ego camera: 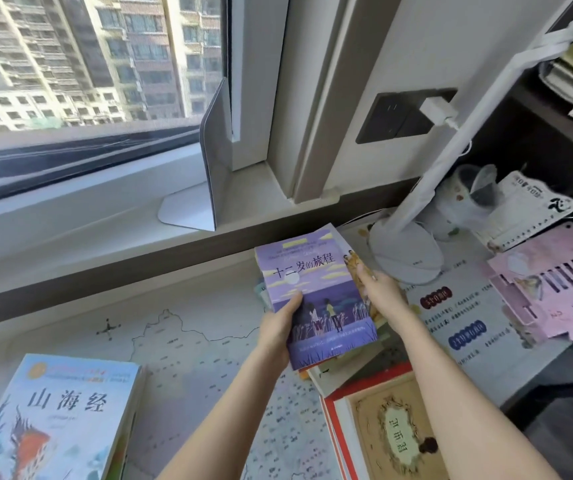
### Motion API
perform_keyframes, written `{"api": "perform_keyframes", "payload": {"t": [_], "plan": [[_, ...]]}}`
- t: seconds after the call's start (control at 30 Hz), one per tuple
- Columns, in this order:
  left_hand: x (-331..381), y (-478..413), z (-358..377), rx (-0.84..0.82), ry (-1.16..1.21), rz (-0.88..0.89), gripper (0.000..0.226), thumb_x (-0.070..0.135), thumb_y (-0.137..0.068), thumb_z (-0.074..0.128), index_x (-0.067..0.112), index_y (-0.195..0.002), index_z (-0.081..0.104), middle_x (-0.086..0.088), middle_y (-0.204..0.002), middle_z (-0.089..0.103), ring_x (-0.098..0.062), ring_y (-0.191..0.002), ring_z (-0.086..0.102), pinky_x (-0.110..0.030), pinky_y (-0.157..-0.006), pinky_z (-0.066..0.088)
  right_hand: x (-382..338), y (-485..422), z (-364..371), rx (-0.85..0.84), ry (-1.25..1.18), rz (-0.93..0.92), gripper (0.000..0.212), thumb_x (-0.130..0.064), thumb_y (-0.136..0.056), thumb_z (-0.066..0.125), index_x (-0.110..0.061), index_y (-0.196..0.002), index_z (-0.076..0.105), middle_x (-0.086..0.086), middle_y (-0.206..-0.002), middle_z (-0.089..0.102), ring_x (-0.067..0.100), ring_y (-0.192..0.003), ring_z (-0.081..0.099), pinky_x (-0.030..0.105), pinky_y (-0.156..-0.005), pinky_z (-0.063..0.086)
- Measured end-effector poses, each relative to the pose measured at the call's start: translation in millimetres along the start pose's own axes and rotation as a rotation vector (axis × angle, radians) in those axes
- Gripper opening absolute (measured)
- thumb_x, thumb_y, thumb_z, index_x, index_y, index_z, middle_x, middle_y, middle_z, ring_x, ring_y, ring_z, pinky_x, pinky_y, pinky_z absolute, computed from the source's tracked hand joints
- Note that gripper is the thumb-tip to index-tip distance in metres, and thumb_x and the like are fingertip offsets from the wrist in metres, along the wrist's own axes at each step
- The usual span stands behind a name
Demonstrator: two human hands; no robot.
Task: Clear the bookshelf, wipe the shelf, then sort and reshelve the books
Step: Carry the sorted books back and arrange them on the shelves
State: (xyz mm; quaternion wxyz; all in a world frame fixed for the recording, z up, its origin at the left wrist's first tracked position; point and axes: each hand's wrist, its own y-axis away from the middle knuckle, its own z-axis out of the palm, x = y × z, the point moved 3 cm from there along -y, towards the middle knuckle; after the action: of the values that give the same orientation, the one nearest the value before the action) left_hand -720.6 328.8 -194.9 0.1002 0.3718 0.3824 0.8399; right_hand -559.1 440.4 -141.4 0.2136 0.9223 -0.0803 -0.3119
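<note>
I hold the purple book [316,299] above the desk [188,334]: left hand [278,327] grips its near-left edge, right hand [378,292] its right edge. Its long axis points away; the bookend [205,174] stands ahead-left.

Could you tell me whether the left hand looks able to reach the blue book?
Likely yes: only map mat lies between the left hand and the blue book, though that hand holds the purple book and must release it first.
</note>
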Motion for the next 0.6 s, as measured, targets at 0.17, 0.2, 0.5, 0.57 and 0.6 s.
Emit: {"api": "perform_keyframes", "payload": {"t": [0.17, 0.2, 0.5, 0.57, 0.6], "plan": [[11, 8, 3, -0.002, -0.1, 0.082, 0.036, 0.016, -0.078, 0.076, 0.008, -0.111, 0.065, -0.011, -0.102, 0.073, -0.031, -0.091, 0.07, -0.038, -0.076, 0.058, 2, 31, 24, -0.019, 0.192, -0.042, 0.071, -0.072, -0.089, 0.03, -0.007, -0.079, 0.058, 0.008, -0.073, 0.057, 0.028, -0.076, 0.055, 0.035, -0.07, 0.04], [14, 10, 2, -0.001, -0.124, 0.082, 0.038, 0.014, -0.075, 0.078, 0.008, -0.11, 0.065, -0.011, -0.101, 0.073, -0.03, -0.09, 0.071, -0.039, -0.078, 0.058, 3, 36, 27, -0.021, 0.196, -0.042, 0.067, -0.072, -0.087, 0.036, -0.009, -0.072, 0.055, 0.008, -0.07, 0.055, 0.028, -0.074, 0.054, 0.035, -0.067, 0.039], [14, 44, -45, -0.009, -0.301, -0.002, 0.034, 0.006, -0.07, 0.079, 0.004, -0.103, 0.068, -0.003, -0.087, 0.074, -0.014, -0.069, 0.071, -0.017, -0.053, 0.05, 26, 52, 52, -0.247, -0.444, -0.012, 0.075, -0.055, -0.059, 0.085, -0.025, -0.123, 0.059, -0.004, -0.123, 0.064, 0.015, -0.109, 0.062, 0.041, -0.101, 0.046], [1, 59, -63, -0.02, -0.272, 0.017, 0.042, -0.001, -0.069, 0.077, 0.005, -0.108, 0.064, -0.001, -0.087, 0.074, -0.013, -0.071, 0.071, -0.017, -0.054, 0.05, 26, 60, 56, -0.323, -0.497, 0.032, 0.095, -0.054, -0.054, 0.087, -0.021, -0.135, 0.049, -0.004, -0.131, 0.058, 0.015, -0.115, 0.058, 0.04, -0.101, 0.046], [-4, 66, -73, -0.015, -0.253, 0.032, 0.051, -0.003, -0.064, 0.079, 0.006, -0.112, 0.062, -0.002, -0.09, 0.074, -0.014, -0.075, 0.071, -0.018, -0.057, 0.051, 24, 66, 59, -0.36, -0.52, 0.027, 0.092, -0.048, -0.06, 0.086, -0.02, -0.138, 0.045, -0.005, -0.132, 0.056, 0.013, -0.114, 0.057, 0.035, -0.097, 0.047]]}}
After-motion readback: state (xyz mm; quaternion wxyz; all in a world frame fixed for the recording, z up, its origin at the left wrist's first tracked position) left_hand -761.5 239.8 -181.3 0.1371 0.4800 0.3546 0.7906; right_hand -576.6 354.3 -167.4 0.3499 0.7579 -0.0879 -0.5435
